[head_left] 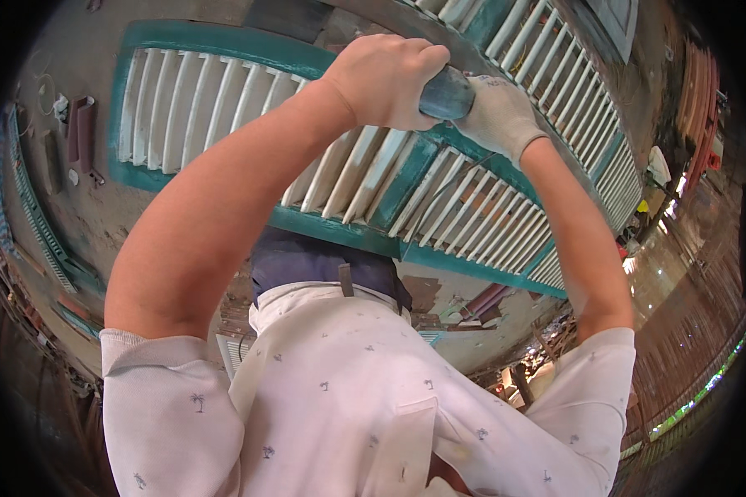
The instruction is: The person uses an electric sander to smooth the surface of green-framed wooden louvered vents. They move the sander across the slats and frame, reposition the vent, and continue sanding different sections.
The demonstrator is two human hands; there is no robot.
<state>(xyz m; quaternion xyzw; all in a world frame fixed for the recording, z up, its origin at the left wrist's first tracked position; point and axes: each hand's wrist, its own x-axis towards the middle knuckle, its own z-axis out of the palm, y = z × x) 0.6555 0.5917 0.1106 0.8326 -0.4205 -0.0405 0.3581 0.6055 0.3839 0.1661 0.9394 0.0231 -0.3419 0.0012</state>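
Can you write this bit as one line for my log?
left hand: gripping dark tool | right hand: gloved, on same tool | underneath: green-and-white louvered shutter

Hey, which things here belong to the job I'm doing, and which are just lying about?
In the job:
dark tool, between your bare left hand and gloved right hand
teal shutter with white slats, beneath them

Apparently just lying about:
reddish-brown pieces, left
green strip, far left
reddish stack, right

The left hand point(385, 79), curled, sits just beside the right hand point(500, 114).
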